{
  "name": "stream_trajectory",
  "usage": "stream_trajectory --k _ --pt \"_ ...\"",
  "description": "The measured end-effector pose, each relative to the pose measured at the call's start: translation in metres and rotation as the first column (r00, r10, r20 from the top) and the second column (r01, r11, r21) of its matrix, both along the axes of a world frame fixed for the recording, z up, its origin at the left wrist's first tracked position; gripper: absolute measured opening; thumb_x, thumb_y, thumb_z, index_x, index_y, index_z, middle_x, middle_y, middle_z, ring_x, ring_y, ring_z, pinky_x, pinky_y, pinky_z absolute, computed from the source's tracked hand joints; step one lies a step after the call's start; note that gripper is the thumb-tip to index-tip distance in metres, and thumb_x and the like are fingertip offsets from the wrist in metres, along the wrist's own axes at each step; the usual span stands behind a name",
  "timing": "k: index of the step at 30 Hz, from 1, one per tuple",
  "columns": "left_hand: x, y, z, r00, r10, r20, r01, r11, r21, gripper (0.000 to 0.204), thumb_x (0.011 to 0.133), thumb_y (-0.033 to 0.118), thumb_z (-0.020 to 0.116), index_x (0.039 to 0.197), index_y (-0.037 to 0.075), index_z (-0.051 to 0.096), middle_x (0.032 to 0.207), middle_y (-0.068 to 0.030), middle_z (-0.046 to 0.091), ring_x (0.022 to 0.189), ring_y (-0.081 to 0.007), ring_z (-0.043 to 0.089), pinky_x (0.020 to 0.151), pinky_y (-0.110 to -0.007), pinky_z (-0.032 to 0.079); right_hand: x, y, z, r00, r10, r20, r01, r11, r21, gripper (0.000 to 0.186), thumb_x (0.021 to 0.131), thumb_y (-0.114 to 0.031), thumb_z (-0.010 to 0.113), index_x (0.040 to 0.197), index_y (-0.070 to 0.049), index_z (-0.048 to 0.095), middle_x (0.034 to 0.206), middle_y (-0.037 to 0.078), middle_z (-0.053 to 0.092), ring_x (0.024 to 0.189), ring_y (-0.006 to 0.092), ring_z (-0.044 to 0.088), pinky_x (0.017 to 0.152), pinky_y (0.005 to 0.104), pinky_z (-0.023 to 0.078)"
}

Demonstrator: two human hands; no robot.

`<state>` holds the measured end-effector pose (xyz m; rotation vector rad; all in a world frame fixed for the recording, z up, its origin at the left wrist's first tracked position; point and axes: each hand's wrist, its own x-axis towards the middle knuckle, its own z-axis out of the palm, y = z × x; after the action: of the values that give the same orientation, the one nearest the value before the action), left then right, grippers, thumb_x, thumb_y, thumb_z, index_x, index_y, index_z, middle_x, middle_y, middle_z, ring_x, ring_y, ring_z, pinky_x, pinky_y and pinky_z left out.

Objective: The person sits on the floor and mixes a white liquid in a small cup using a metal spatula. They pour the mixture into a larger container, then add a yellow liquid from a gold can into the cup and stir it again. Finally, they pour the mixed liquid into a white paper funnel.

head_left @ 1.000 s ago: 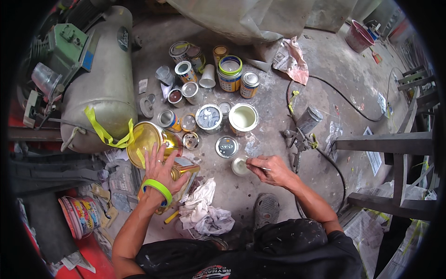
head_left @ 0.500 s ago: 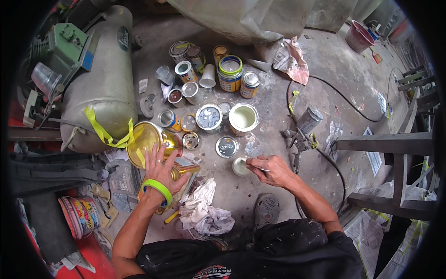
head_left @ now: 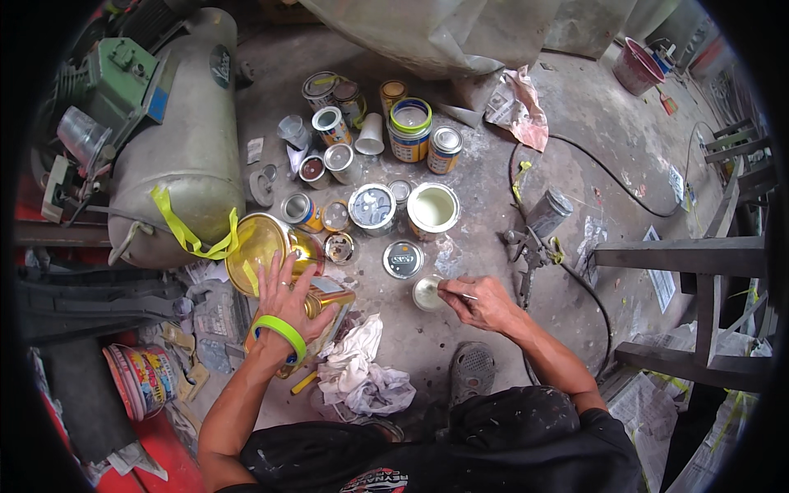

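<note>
One slim stick [head_left: 468, 297] is being pinched between the thumb and fingers of the right hand [head_left: 486, 302], which is hovering at the rim of a small cup [head_left: 417, 297]. The cup is standing on the concrete floor [head_left: 386, 300] and is holding pale liquid [head_left: 427, 294]; the fingers are hiding part of the stick, so one cannot tell how deep its end is dipping. The left hand [head_left: 288, 297] is lying with its fingers spread over a round gold can [head_left: 251, 246], while its thumb is reaching across a rectangular gold tin [head_left: 335, 311]; a lime-green wristband [head_left: 282, 330] is circling that wrist. Beyond the cup, a dark-lidded can [head_left: 403, 260] is sitting near an open paint can [head_left: 429, 237] containing cream-coloured paint. Crumpled white cloth [head_left: 353, 370] is lying just right of the rectangular gold tin, nearer the person. To the right, a spray gun [head_left: 526, 251] with a grey cylindrical cup [head_left: 549, 211] is resting beside a black hose [head_left: 593, 300]. At the far left, a compressor tank [head_left: 177, 164] is standing behind a yellow-green ribbon [head_left: 185, 238].
</note>
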<state>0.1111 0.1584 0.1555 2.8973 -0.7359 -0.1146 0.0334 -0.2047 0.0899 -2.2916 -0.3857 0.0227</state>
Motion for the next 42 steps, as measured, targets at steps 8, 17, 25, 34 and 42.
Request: stream_trajectory --k 8,17,25,34,42 --pt "0.0005 0.001 -0.0008 1.0 -0.012 0.015 0.012 1.0 0.003 0.073 0.081 0.052 0.078 0.14 0.011 0.063 0.155 -0.0272 0.043 0.152 -0.047 0.027 0.125 -0.063 0.013 0.0008 -0.0001 -0.0023 1.0 -0.031 0.002 0.031 0.999 -0.027 0.013 0.095 -0.019 0.071 0.105 -0.011 0.072 0.081 0.016 0.072 0.066 0.0384 0.069 0.056 0.0469 0.054" --pt "-0.0001 0.001 -0.0005 1.0 -0.005 0.019 0.005 1.0 0.009 0.073 0.082 0.053 0.077 0.139 0.01 0.063 0.155 -0.0271 0.043 0.152 -0.047 0.028 0.125 -0.063 0.013 0.0021 -0.0001 -0.0007 0.998 -0.054 0.033 0.054 0.998 -0.012 0.013 0.095 -0.019 0.07 0.105 -0.011 0.072 0.083 0.015 0.073 0.066 0.0381 0.069 0.058 0.0473 0.054" --pt "-0.0002 -0.0014 0.0029 1.0 -0.003 -0.01 0.003 1.0 0.012 0.075 0.082 0.05 0.078 0.14 0.006 0.061 0.156 -0.0279 0.041 0.152 -0.0487 0.026 0.126 -0.062 0.012 0.0016 -0.0019 -0.0029 0.998 -0.038 0.053 0.037 0.999 0.008 0.013 0.096 -0.018 0.07 0.105 -0.01 0.072 0.083 0.015 0.073 0.067 0.038 0.069 0.057 0.0466 0.054" --pt "-0.0007 0.0014 -0.0027 0.999 -0.012 0.033 0.012 1.0 -0.011 0.073 0.081 0.052 0.079 0.138 0.01 0.063 0.154 -0.0272 0.043 0.151 -0.0481 0.028 0.124 -0.064 0.014 0.003 -0.0011 0.0005 0.999 -0.032 0.034 0.031 0.999 0.028 0.014 0.096 -0.018 0.07 0.106 -0.01 0.073 0.084 0.015 0.074 0.067 0.0375 0.07 0.058 0.0455 0.055" --pt "-0.0005 0.0024 -0.0038 0.999 -0.013 0.029 0.013 1.0 -0.007 0.073 0.081 0.052 0.079 0.138 0.01 0.063 0.154 -0.0261 0.042 0.151 -0.0477 0.028 0.124 -0.064 0.014 0.0025 -0.0001 -0.0002 0.998 -0.055 0.034 0.053 0.997 0.057 0.012 0.095 -0.018 0.071 0.105 -0.011 0.073 0.082 0.015 0.073 0.066 0.0374 0.07 0.057 0.0459 0.055"
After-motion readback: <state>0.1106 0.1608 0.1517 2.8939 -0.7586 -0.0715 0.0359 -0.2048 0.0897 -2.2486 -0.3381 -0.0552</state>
